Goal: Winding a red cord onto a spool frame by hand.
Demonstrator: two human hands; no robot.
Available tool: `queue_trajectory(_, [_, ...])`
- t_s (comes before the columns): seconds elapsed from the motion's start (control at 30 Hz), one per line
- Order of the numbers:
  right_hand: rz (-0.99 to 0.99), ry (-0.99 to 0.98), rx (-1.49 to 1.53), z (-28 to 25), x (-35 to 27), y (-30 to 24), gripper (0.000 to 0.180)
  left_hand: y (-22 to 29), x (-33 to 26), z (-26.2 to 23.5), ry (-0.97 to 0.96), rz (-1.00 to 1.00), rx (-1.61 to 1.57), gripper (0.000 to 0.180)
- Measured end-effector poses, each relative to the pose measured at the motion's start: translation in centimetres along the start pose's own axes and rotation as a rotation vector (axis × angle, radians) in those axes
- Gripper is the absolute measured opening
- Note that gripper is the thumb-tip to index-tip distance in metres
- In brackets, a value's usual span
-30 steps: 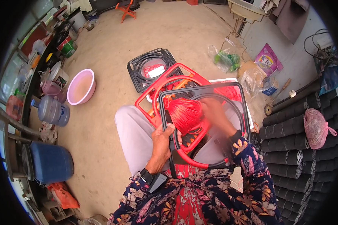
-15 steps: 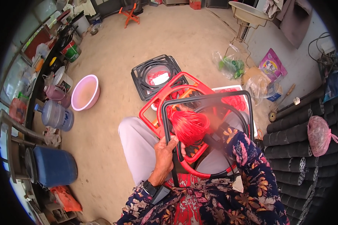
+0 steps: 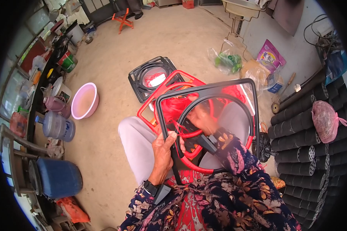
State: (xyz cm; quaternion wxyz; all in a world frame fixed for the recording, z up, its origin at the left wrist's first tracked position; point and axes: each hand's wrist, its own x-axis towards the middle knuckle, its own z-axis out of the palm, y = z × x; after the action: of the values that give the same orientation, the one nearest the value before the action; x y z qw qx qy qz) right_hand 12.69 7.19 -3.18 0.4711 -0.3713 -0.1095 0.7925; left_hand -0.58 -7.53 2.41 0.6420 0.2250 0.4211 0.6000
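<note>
Two hands, left hand [image 3: 164, 148], right hand [image 3: 202, 117], black frame [image 3: 208, 86] tilted upright

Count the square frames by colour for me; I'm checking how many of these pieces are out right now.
Black square plastic frames: 2, one in the hands, one on the floor.
Red square plastic frames: 1, on the lap.
Total: 3

Purple packet [image 3: 271, 57] beside a clear bag [image 3: 224, 61].
</note>
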Motion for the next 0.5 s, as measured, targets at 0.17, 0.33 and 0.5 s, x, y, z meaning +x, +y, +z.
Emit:
queue_trajectory(0.17, [-0.269,0.083,-0.386,-2.2,-3.7,-1.9,0.033,0.1,-0.1,-0.5,-0.005,0.022,0.004,0.012])
queue_trajectory(0.33, [-0.318,-0.035,-0.703,-1.5,-12.8,-4.1,0.046,-0.2,0.3,-1.4,0.003,-0.002,-0.038,0.013])
queue_trajectory(0.5, [-0.23,-0.189,0.232,-2.0,-18.5,-5.0,0.037,-0.5,0.6,-1.7,-0.008,-0.026,-0.06,0.013])
